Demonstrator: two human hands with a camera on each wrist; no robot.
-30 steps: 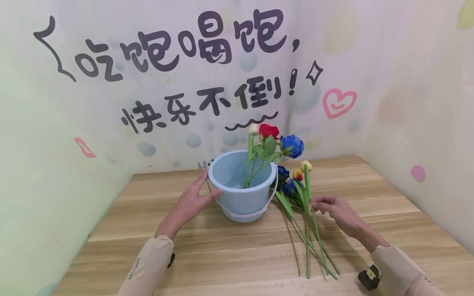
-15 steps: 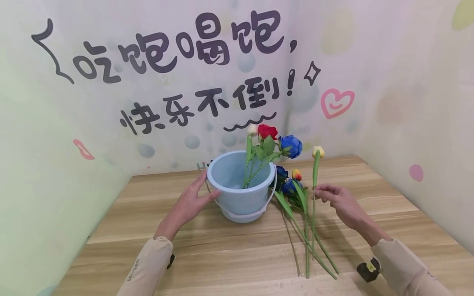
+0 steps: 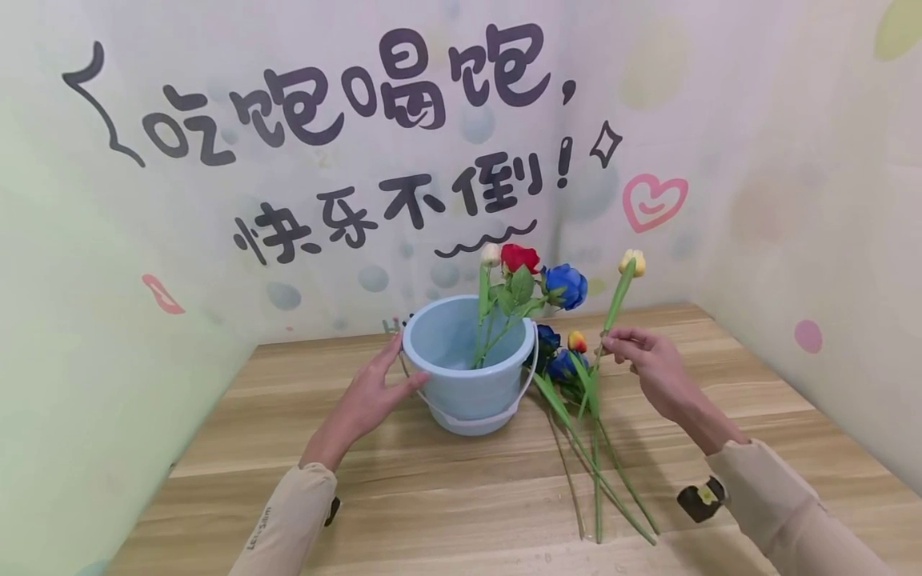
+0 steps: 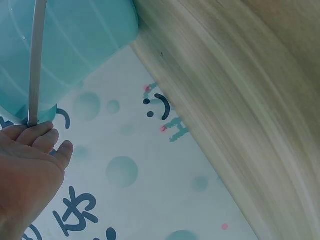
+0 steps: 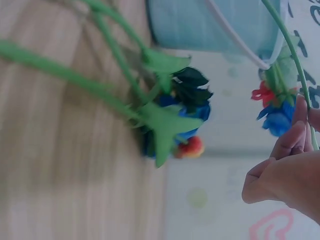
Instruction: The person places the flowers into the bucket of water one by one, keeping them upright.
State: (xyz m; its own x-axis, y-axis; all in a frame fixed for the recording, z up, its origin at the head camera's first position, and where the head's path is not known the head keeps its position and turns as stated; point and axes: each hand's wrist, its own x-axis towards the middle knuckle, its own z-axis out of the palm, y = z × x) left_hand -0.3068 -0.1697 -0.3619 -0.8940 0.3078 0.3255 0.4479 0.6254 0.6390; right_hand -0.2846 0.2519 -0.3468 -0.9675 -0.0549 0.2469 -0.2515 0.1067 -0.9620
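Observation:
A light-blue bucket stands upright on the table, with a white tulip, a red rose and a blue rose leaning inside it. My left hand holds the bucket's left side at the rim, fingers and thumb spread along it. In the left wrist view its fingers are by the end of the handle. My right hand pinches the stem of a yellow tulip, raised with its bloom up, right of the bucket. That stem crosses the fingers in the right wrist view.
Several flowers lie on the wooden table right of the bucket, including dark-blue roses and a red-yellow tulip. Their long stems point toward the front. A printed wall stands behind the table.
My right hand has lifted the yellow tulip off the pile, raising it and tilting its bloom to the right. The left hand stays at the bucket.

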